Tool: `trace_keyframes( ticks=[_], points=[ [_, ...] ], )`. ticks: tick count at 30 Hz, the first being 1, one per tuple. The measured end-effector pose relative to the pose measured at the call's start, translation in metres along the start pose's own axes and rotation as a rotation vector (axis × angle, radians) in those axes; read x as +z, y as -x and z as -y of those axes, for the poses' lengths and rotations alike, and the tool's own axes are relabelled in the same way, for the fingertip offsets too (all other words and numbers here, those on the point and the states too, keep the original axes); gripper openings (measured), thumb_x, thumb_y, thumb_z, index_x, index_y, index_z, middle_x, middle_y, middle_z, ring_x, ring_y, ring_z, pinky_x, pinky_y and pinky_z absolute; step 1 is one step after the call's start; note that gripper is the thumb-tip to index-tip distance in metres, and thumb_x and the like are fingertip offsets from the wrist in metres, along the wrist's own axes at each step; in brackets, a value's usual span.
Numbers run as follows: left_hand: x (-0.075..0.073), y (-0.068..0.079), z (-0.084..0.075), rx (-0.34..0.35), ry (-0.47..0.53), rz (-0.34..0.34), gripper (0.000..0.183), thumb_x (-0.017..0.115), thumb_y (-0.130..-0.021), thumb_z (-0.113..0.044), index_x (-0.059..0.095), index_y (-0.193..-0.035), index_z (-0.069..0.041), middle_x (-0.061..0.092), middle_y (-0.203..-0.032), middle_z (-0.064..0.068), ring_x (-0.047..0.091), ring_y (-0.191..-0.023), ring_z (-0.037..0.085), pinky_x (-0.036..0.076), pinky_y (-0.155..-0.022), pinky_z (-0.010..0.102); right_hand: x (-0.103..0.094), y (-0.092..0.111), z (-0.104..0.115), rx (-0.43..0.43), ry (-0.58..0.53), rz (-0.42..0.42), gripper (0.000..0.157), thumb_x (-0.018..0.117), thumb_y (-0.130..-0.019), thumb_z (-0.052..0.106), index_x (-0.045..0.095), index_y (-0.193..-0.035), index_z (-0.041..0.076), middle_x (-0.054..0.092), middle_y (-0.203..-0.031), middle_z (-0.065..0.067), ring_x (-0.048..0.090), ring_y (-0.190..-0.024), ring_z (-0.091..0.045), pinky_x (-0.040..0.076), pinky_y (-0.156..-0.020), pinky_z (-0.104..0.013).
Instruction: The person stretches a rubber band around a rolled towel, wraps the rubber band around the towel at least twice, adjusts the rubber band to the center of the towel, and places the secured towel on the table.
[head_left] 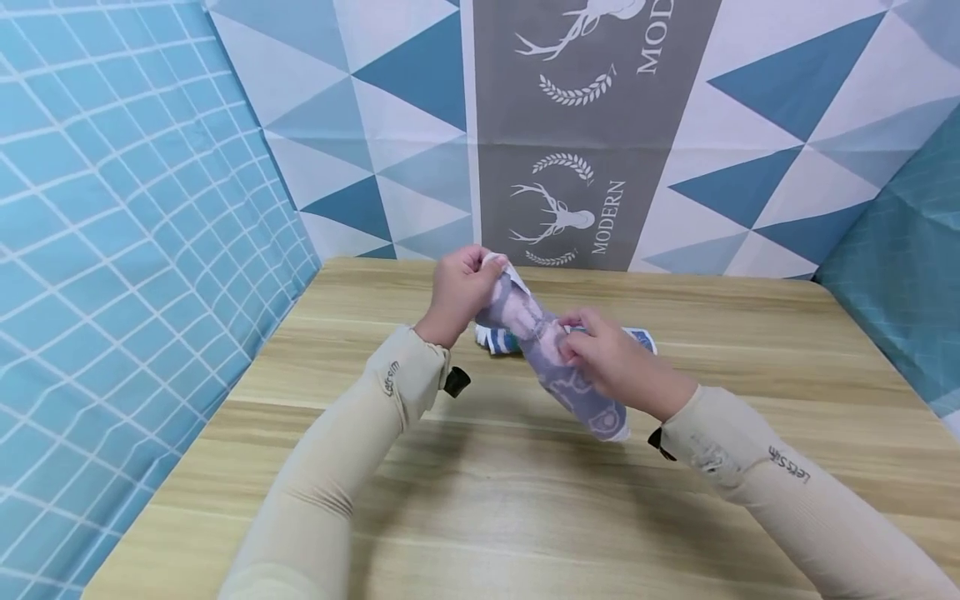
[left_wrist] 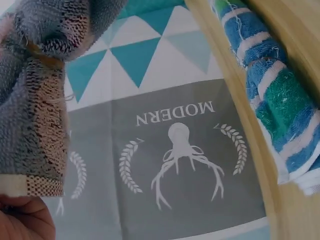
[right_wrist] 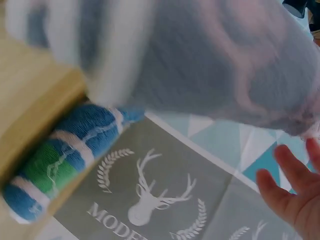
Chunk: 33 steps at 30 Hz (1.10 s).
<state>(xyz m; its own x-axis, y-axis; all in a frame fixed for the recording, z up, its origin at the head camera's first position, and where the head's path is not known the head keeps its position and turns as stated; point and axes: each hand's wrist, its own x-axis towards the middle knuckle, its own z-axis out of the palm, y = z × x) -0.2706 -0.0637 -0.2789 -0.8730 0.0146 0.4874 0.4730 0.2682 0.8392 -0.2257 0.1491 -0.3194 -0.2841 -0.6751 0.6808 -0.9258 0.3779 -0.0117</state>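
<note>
A purple-grey towel (head_left: 573,387) with a pale pink pattern slants through the air above the table, narrowed at its middle. In the left wrist view, a thin brownish band (left_wrist: 46,59) circles this narrow part. My left hand (head_left: 467,287) pinches the towel's upper end by its white edge. At the narrow middle, my right hand (head_left: 611,358) has thumb and fingers curled on the cloth; some of its fingers (right_wrist: 277,195) stand off the towel in the right wrist view. Behind, a rolled blue, green and white towel (left_wrist: 287,100) lies on the table.
The wooden table (head_left: 480,500) ends at a back wall cloth (head_left: 420,167) with triangles and deer prints. Blue grid cloth (head_left: 127,208) hangs along the left side, and a teal cloth (head_left: 900,275) along the right.
</note>
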Motion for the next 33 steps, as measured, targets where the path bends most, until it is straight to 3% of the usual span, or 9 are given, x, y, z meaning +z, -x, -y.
trace_keyframes(
  ticks=[4,8,11,15,18,23,27,30,33],
  points=[
    [0.007,0.002,-0.005,-0.120,0.075,0.000,0.022,0.065,-0.087,-0.006,0.061,-0.068,0.003,0.051,-0.054,-0.006,0.047,-0.061,0.008,0.039,-0.050,0.018,-0.002,0.004,0.004,0.272,-0.141,0.112,0.017,0.058,-0.093,0.004,0.042,-0.087,0.002,0.054,-0.094,-0.021,0.058,-0.082,-0.031,0.050,-0.063,-0.035],
    [0.011,0.006,-0.013,-0.176,0.145,0.015,0.023,0.065,-0.088,-0.007,0.059,-0.067,0.000,0.050,-0.057,-0.005,0.048,-0.062,0.008,0.040,-0.051,0.018,-0.001,0.000,0.009,0.575,-0.186,0.173,0.042,0.074,-0.083,0.016,0.046,-0.109,-0.002,0.057,-0.089,-0.015,0.057,-0.073,-0.021,0.050,-0.062,-0.034],
    [0.013,0.007,-0.016,-0.145,0.162,0.021,0.021,0.064,-0.089,-0.007,0.060,-0.069,0.000,0.050,-0.056,-0.004,0.046,-0.060,0.007,0.039,-0.052,0.018,0.001,-0.002,0.009,0.665,-0.159,0.129,0.056,0.078,-0.076,0.014,0.046,-0.118,-0.004,0.062,-0.095,-0.019,0.062,-0.079,-0.026,0.054,-0.068,-0.041],
    [0.010,0.009,-0.014,0.133,0.054,0.070,0.011,0.064,-0.088,-0.005,0.060,-0.084,0.005,0.055,-0.065,0.004,0.048,-0.060,0.012,0.041,-0.055,0.020,0.004,-0.001,0.004,0.712,-0.257,0.016,0.045,0.069,-0.077,0.001,0.046,-0.115,-0.006,0.063,-0.098,-0.023,0.062,-0.083,-0.031,0.052,-0.071,-0.043],
    [0.001,0.007,-0.010,0.399,-0.046,0.134,0.036,0.073,-0.080,-0.003,0.053,-0.109,0.009,0.061,-0.094,0.017,0.056,-0.079,0.022,0.047,-0.069,0.025,0.004,0.002,-0.002,0.783,-0.486,-0.031,0.041,0.060,-0.083,-0.005,0.041,-0.119,-0.010,0.061,-0.105,-0.028,0.062,-0.088,-0.028,0.052,-0.074,-0.037],
    [-0.005,0.006,-0.003,0.497,-0.065,0.323,0.094,0.087,-0.064,-0.005,0.031,-0.139,0.006,0.039,-0.139,0.026,0.044,-0.122,0.033,0.040,-0.099,0.037,0.003,0.005,-0.008,0.881,-0.840,-0.032,0.045,0.048,-0.089,-0.006,0.032,-0.130,-0.013,0.058,-0.109,-0.029,0.060,-0.092,-0.012,0.051,-0.080,-0.027],
    [0.000,0.008,0.007,0.692,-0.125,0.348,0.059,0.084,-0.068,-0.003,0.055,-0.119,0.004,0.042,-0.135,0.031,0.046,-0.123,0.038,0.044,-0.096,0.037,0.006,0.006,-0.006,0.878,-0.916,0.036,0.048,0.043,-0.090,-0.004,0.028,-0.135,-0.012,0.053,-0.113,-0.027,0.059,-0.098,-0.016,0.050,-0.086,-0.032],
    [0.002,0.008,0.010,0.849,-0.184,0.294,0.025,0.081,-0.072,-0.001,0.065,-0.092,0.002,0.054,-0.118,0.031,0.060,-0.100,0.033,0.051,-0.080,0.031,0.009,0.006,-0.004,0.885,-0.909,0.067,0.047,0.042,-0.091,-0.002,0.028,-0.135,-0.011,0.051,-0.114,-0.028,0.057,-0.102,-0.025,0.049,-0.087,-0.035],
    [0.002,0.007,0.012,0.863,-0.214,0.269,0.015,0.078,-0.075,0.001,0.067,-0.084,0.002,0.060,-0.102,0.023,0.058,-0.075,0.024,0.050,-0.067,0.028,0.013,0.007,-0.003,0.830,-0.828,0.040,0.043,0.044,-0.092,-0.003,0.032,-0.132,-0.011,0.051,-0.115,-0.027,0.056,-0.103,-0.028,0.049,-0.086,-0.032]
  ],
)
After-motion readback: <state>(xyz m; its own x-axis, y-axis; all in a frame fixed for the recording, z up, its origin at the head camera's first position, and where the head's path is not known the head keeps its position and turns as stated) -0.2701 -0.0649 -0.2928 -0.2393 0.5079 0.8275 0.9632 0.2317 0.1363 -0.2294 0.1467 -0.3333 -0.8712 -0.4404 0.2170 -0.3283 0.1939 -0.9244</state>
